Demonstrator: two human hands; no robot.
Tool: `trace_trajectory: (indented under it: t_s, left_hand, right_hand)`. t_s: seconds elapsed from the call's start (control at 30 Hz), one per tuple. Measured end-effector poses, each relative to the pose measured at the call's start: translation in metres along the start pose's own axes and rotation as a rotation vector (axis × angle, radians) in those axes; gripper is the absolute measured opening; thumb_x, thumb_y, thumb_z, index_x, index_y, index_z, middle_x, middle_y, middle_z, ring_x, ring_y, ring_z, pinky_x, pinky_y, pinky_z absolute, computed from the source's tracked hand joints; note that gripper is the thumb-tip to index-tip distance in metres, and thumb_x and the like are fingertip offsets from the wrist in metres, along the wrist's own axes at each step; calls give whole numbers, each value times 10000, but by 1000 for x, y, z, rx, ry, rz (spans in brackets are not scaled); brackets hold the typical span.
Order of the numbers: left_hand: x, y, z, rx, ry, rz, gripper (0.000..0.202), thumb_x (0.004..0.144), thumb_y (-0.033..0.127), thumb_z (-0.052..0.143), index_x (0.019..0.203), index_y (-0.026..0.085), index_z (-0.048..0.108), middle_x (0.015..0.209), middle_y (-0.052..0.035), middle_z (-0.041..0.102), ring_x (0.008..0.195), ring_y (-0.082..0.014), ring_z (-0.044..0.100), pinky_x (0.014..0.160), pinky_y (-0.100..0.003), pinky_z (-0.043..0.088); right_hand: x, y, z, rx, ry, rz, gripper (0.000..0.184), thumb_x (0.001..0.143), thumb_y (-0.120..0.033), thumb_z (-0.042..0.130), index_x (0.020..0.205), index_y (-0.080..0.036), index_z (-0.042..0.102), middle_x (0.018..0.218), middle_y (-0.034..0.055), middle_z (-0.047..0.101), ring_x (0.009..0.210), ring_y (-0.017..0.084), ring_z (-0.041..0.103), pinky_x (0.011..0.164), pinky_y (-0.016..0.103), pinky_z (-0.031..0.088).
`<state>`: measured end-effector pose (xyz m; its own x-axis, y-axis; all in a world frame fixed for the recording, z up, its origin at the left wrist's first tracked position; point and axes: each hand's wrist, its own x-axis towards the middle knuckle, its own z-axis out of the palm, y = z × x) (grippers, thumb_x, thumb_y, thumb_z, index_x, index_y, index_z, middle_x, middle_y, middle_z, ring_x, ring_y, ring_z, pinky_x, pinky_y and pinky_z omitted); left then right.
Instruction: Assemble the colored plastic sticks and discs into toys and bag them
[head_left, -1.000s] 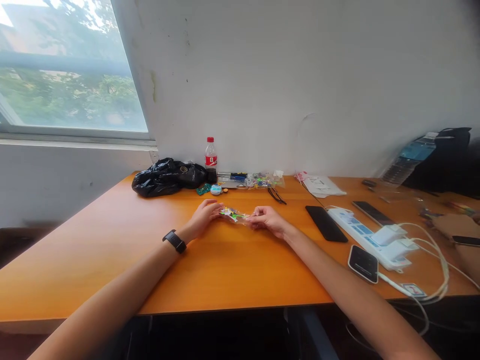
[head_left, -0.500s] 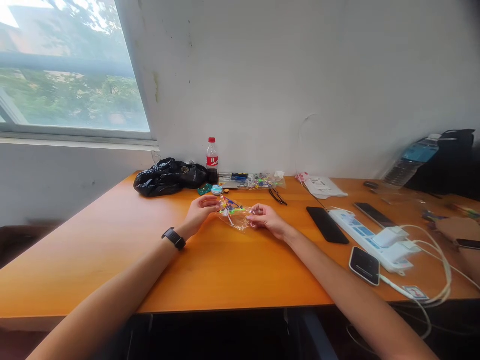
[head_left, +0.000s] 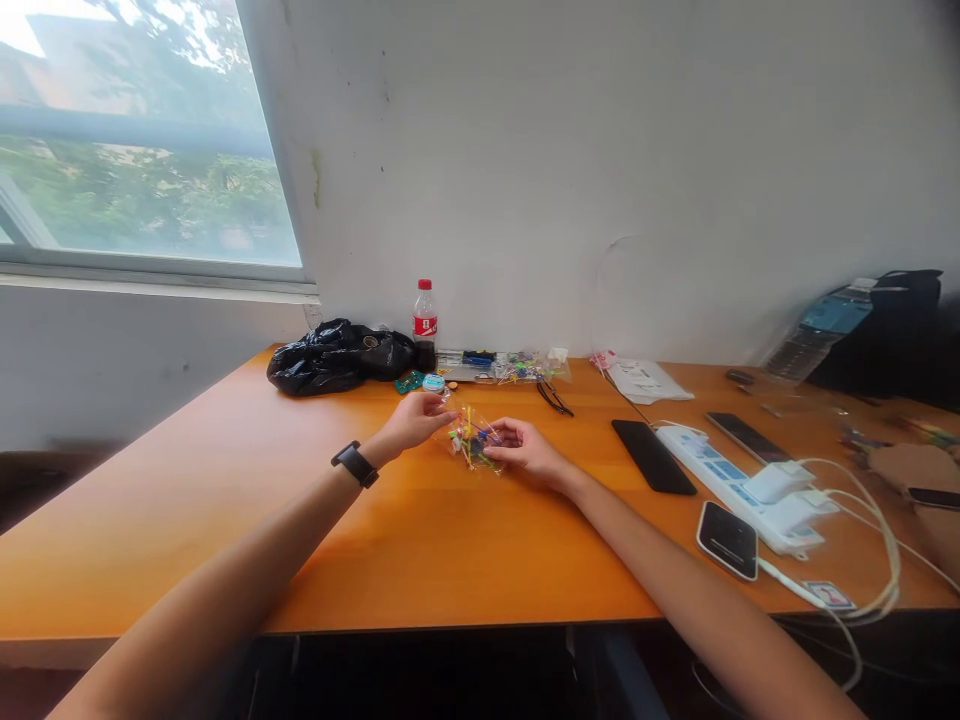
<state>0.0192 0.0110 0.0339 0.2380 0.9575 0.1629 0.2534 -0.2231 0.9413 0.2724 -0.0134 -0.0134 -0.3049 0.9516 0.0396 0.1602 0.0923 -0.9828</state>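
Observation:
A small clear plastic bag (head_left: 471, 438) holding colourful thin pieces hangs just above the orange table (head_left: 420, 530). My left hand (head_left: 415, 421), with a black watch on the wrist, pinches the bag's upper left corner. My right hand (head_left: 525, 447) grips its right side with the fingers curled. Both hands meet over the middle of the table, well behind its front edge.
At the back by the wall lie a black plastic bag (head_left: 337, 355), a red-labelled bottle (head_left: 424, 322), more small parts bags (head_left: 517, 366) and papers (head_left: 645, 379). To the right sit a black phone (head_left: 652, 456), a white power strip (head_left: 742, 480) with chargers and cables, another phone (head_left: 726, 539).
The bag was stretched flat between both hands near the table; it has since been lifted and turned upright, and my hands have drawn closer together.

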Motion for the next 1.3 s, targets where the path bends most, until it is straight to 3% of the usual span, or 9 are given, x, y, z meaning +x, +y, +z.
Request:
trace_trajectory:
  t_s: [0.17, 0.37, 0.53, 0.7, 0.8, 0.9, 1.0, 1.1, 1.3]
  left_hand:
    - [6, 20, -13, -171, -1, 56, 409, 635, 386, 953, 908, 145, 766, 961, -119, 801, 848, -223, 729, 768, -342, 567]
    - [12, 60, -17, -9, -27, 184, 313, 723, 402, 898, 862, 144, 789, 841, -95, 787, 806, -225, 741, 743, -336, 577]
    - [17, 80, -25, -62, -36, 235, 270, 766, 302, 855, 976, 151, 775, 869, -86, 772, 738, -180, 722, 681, -301, 584]
    - [29, 95, -38, -273, 132, 309, 425, 797, 160, 755, 1195, 202, 613, 944, -53, 741, 713, -129, 700, 694, -272, 587]
    - [50, 85, -39, -308, 372, 442, 310, 839, 147, 667, 1135, 221, 612, 946, -29, 697, 738, -116, 683, 721, -257, 574]
    - [77, 59, -32, -184, 465, 361, 199, 871, 228, 600, 1043, 170, 681, 930, -66, 701, 792, -154, 678, 746, -282, 568]
    - [102, 25, -21, 215, 327, 207, 421, 937, 408, 524, 1254, 174, 673, 1166, -124, 724, 951, -218, 692, 820, -333, 562]
    - [120, -3, -12, 422, 217, 157, 537, 830, 511, 692, 1247, 174, 713, 1256, -163, 716, 1209, -348, 609, 1023, -428, 474]
    - [141, -31, -2, 802, 52, 131, 650, 844, 529, 705, 1418, 228, 656, 1442, -225, 590, 1355, -488, 430, 1121, -598, 292]
  right_hand:
    - [-1, -3, 1, -53, -24, -3, 604, 782, -644, 833, 1138, -184, 670, 865, 33, 703, 757, 171, 625, 615, 266, 470]
    - [-3, -5, 2, -107, -75, -118, 565, 854, -640, 777, 1203, -203, 695, 1089, 79, 721, 969, 205, 651, 805, 304, 500]
    - [-4, -1, 4, -139, -91, -135, 622, 749, -562, 893, 1216, -206, 689, 1075, 59, 702, 904, 180, 639, 775, 284, 491]
    - [-4, 5, 8, -307, -11, -153, 625, 794, -544, 853, 1291, -210, 676, 1099, 76, 716, 988, 224, 664, 886, 348, 522]
    - [-4, 7, 11, -452, 2, -265, 547, 849, -524, 811, 1291, -226, 689, 1200, 94, 707, 1085, 252, 660, 974, 391, 512]
    - [-6, 5, 14, -536, -4, -348, 474, 903, -495, 763, 1283, -221, 688, 1234, 108, 703, 1123, 268, 654, 1006, 414, 508]
    - [-7, 2, 16, -536, -26, -361, 402, 956, -461, 706, 1279, -223, 685, 1254, 106, 705, 1132, 267, 659, 1010, 415, 511]
    - [-8, -1, 16, -575, -28, -371, 367, 981, -450, 679, 1270, -225, 689, 1253, 108, 703, 1162, 276, 641, 1029, 426, 494]
    - [-10, -7, 14, -670, -56, -370, 393, 1001, -443, 665, 1327, -223, 656, 1205, 105, 686, 1154, 271, 607, 1039, 426, 470]
